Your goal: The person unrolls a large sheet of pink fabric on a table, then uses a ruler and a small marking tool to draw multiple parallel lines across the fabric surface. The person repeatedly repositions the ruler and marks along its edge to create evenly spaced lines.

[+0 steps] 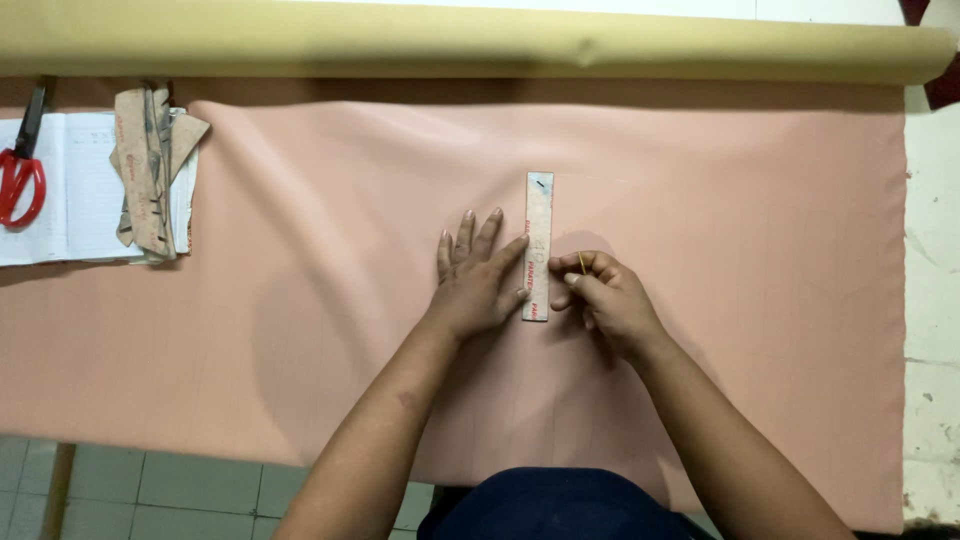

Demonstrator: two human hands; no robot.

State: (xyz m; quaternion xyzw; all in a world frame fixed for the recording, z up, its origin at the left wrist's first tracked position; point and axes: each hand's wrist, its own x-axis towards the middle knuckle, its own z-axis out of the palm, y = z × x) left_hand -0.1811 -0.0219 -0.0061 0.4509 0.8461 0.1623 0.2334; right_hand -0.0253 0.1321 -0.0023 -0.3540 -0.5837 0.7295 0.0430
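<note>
— Pink cloth (300, 300) covers the table from the left edge almost to the right one; where does the ruler (538, 246) sit on it?

— Right of the cloth's middle, flat, its long axis running from the near edge toward the far edge where the tan fabric roll (480, 40) lies.

— Which hand is on it?

— The left hand (478, 280) touches it from the left: 4 fingers spread a little and pressed flat on the cloth, the forefinger tip and thumb against the ruler's left side. The right hand (600, 300) sits just beside the ruler's right edge, near its lower half, fingers curled together and pinching a thin yellowish marking stick (582, 263).

— So the ruler lies between the 2 hands?

— Yes, both close to its near end.

— Anything hard to read?

— The stick's tip is hidden behind the fingers, so contact with the cloth cannot be told. Faint lines on the cloth barely show. At the far-left corner, red-handled scissors (20, 170) and worn card patterns (150, 170) rest on an open notebook (70, 190), well apart.
</note>
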